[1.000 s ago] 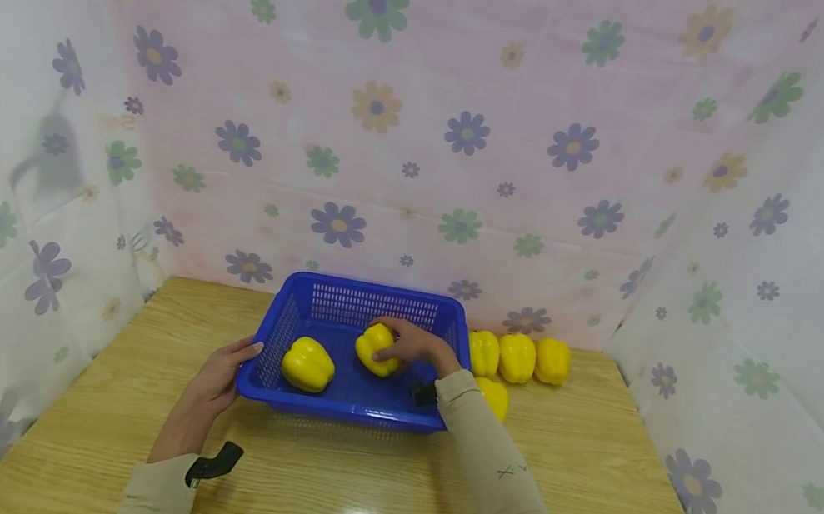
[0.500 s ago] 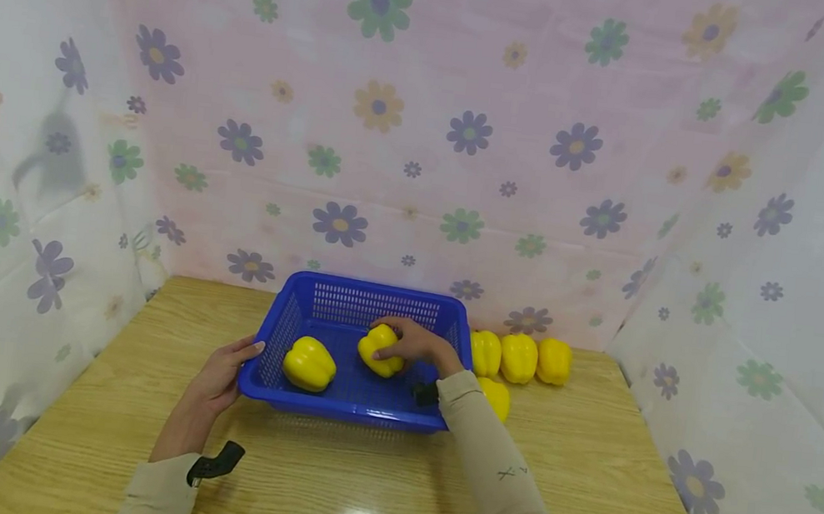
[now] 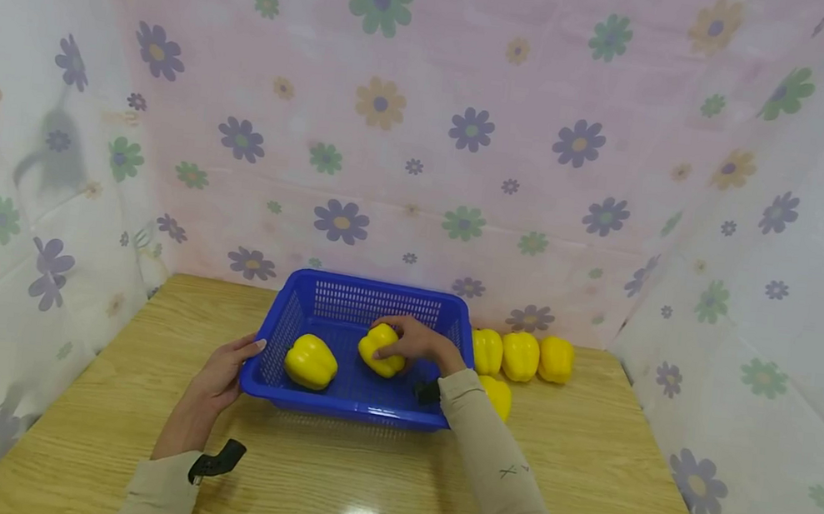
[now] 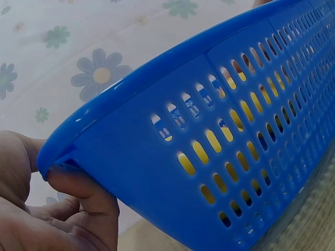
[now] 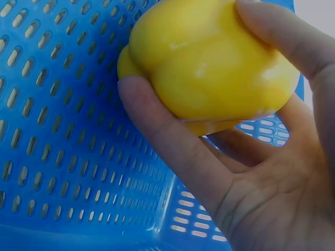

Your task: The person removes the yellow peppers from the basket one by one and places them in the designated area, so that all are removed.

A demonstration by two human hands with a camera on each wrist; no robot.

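A blue perforated plastic basket [image 3: 384, 411] stands toward the back of the wooden table. My left hand [image 3: 221, 371] grips its left rim, and in the left wrist view the fingers [image 4: 86, 191] curl under that rim with the thumb side above. Inside the basket, my right hand [image 3: 418, 346] holds a yellow bell pepper [image 3: 379, 350], thumb on one side and fingers around the other, as the right wrist view shows with the pepper [image 5: 209, 63] up close. Another yellow bell pepper [image 3: 311, 362] lies at the basket's left, untouched.
Several more yellow bell peppers, such as the middle one [image 3: 520, 356] of the back row, sit on the table [image 3: 313, 481] right of the basket. One nearer pepper [image 3: 497, 397] is partly hidden by the right sleeve. Flowered curtains [image 3: 426, 124] enclose the back and sides.
The hands, basket and peppers keep their places; only a slight shift of the head view shows.
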